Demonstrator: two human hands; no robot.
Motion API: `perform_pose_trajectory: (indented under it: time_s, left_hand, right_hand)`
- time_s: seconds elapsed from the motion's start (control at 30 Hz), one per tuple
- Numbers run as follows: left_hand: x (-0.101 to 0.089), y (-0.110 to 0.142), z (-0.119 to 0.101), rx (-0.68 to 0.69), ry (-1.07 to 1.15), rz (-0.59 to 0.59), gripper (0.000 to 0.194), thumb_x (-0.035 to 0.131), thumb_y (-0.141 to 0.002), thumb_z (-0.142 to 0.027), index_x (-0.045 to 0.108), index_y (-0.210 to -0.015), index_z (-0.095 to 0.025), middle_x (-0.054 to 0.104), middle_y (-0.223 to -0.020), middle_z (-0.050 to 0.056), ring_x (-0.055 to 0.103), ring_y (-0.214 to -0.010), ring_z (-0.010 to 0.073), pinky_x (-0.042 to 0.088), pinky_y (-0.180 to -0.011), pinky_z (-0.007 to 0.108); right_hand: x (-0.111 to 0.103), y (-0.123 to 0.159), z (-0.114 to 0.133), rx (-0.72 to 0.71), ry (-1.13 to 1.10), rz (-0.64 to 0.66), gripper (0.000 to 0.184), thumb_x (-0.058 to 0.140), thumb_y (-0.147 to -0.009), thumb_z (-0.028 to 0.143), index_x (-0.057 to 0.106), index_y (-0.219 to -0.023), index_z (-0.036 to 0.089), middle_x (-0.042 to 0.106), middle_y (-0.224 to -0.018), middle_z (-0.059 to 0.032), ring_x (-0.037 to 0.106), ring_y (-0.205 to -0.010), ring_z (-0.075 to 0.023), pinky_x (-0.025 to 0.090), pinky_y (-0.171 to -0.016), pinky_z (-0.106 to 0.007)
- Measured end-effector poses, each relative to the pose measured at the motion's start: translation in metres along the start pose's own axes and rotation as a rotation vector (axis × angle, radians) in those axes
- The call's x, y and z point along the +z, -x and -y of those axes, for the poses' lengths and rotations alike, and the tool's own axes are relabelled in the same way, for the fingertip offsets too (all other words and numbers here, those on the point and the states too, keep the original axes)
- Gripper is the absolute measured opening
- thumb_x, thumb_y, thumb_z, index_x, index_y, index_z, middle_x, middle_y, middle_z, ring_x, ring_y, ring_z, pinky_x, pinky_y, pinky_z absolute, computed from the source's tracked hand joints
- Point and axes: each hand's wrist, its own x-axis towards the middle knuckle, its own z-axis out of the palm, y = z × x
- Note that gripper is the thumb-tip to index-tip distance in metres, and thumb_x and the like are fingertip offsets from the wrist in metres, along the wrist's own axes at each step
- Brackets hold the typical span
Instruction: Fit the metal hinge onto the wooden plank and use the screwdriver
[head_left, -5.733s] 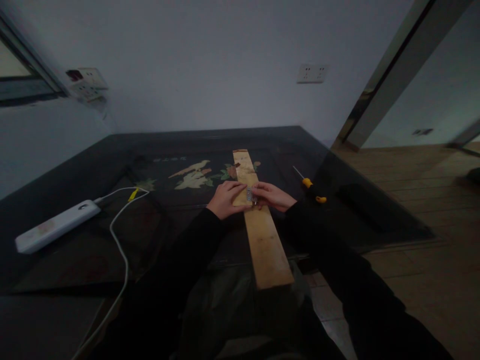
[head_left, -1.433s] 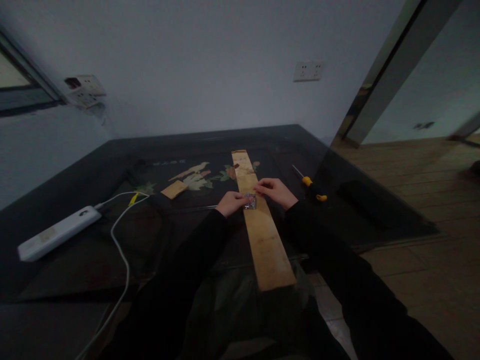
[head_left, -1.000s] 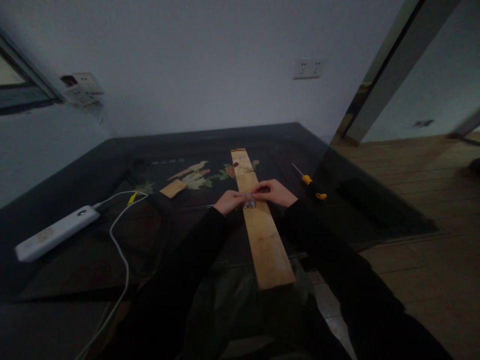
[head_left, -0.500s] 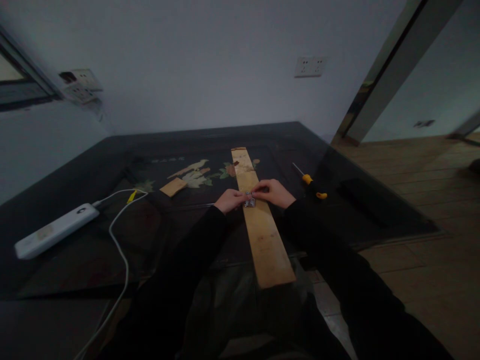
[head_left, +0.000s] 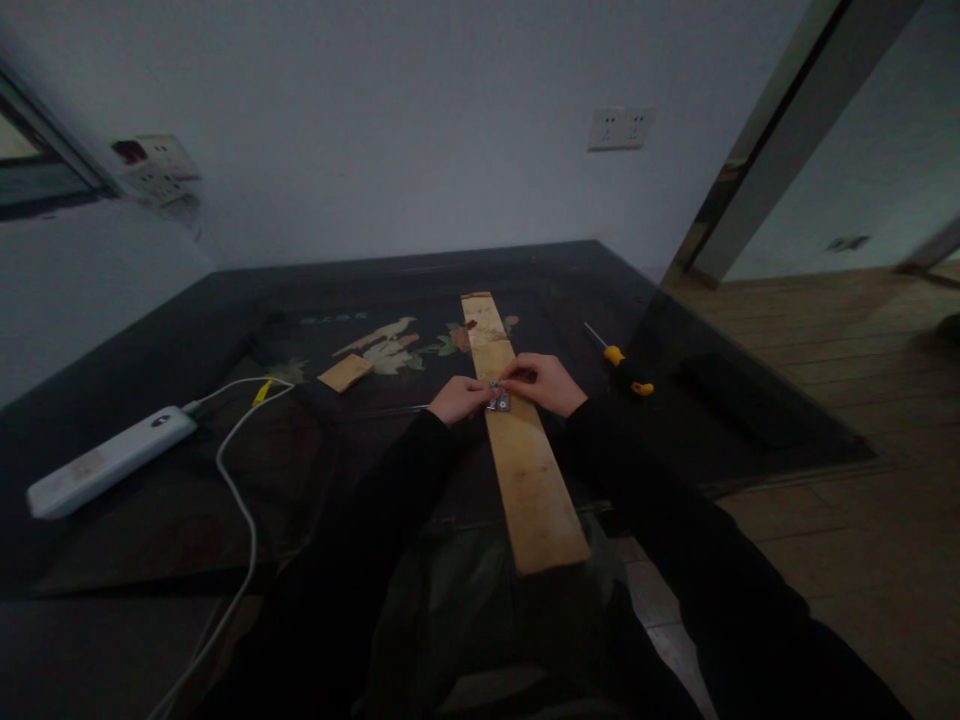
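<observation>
A long, narrow wooden board (head_left: 536, 480) lies on the dark table, its near end reaching past the table's front edge over my lap. On its middle sits a small shiny metal fitting (head_left: 502, 403), which seems to have holes; its exact kind is too small to make out. From the left, my left hand (head_left: 457, 400) pinches the fitting's edge, its fingertips at the board's left side. My right hand (head_left: 546, 384) is closed in a pinch at the fitting's upper right edge. Anything smaller between the fingertips is hidden.
On the right lies a screwdriver (head_left: 619, 365) with a yellow and black handle. A small wooden piece (head_left: 346, 373) rests left of the board. Farther left, a white power strip (head_left: 112, 460) trails a white cable (head_left: 244, 510) over the table's front edge.
Both hands stay at the metal fitting; the right fingers have shifted very slightly. The whole view has moved a little. Nothing was let go.
</observation>
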Motion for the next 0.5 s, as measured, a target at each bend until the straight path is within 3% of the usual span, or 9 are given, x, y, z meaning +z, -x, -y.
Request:
perform_pose_trajectory:
  time_s: [0.13, 0.3, 0.4, 0.5]
  left_hand:
    - [-0.0001, 0.0003, -0.0002, 0.001, -0.017, 0.001, 0.036, 0.067, -0.074, -0.045, 0.064, -0.061, -0.012, 0.039, -0.039, -0.006, 0.031, -0.037, 0.0059, 0.018, -0.042, 0.022]
    - [0.0007, 0.0018, -0.0016, 0.008, -0.012, -0.016, 0.035, 0.068, -0.072, -0.043, 0.062, -0.057, -0.013, 0.038, -0.039, -0.006, 0.031, -0.037, 0.0058, 0.018, -0.042, 0.022]
    - [0.0010, 0.0027, -0.0025, 0.014, -0.005, -0.019, 0.036, 0.069, -0.071, -0.044, 0.062, -0.056, -0.012, 0.039, -0.040, -0.006, 0.031, -0.038, 0.0057, 0.019, -0.042, 0.021]
    - [0.0010, 0.0030, -0.0028, 0.016, 0.009, -0.015, 0.035, 0.070, -0.070, -0.045, 0.065, -0.060, -0.012, 0.040, -0.040, -0.006, 0.031, -0.038, 0.0058, 0.020, -0.042, 0.021]
  right_hand:
    - [-0.0021, -0.0008, 0.0057, 0.049, -0.094, -0.062, 0.012, 0.066, -0.074, 0.026, 0.069, -0.077, 0.014, 0.068, -0.077, -0.0051, 0.058, -0.069, -0.0135, 0.043, -0.063, -0.026]
    - [-0.0046, -0.0012, 0.0043, 0.290, -0.603, -0.111, 0.017, 0.069, -0.070, 0.027, 0.065, -0.082, 0.015, 0.070, -0.078, -0.0045, 0.063, -0.072, -0.0136, 0.049, -0.068, -0.027]
    - [-0.0050, -0.0005, 0.0009, 0.451, -0.788, -0.080, 0.018, 0.066, -0.070, 0.020, 0.064, -0.087, 0.015, 0.066, -0.068, -0.0011, 0.061, -0.062, -0.0104, 0.049, -0.063, -0.025]
    - [-0.0045, 0.0002, 0.0004, 0.515, -0.842, -0.001, 0.019, 0.063, -0.070, 0.014, 0.065, -0.089, 0.013, 0.061, -0.062, 0.0016, 0.055, -0.052, -0.0071, 0.043, -0.052, -0.020]
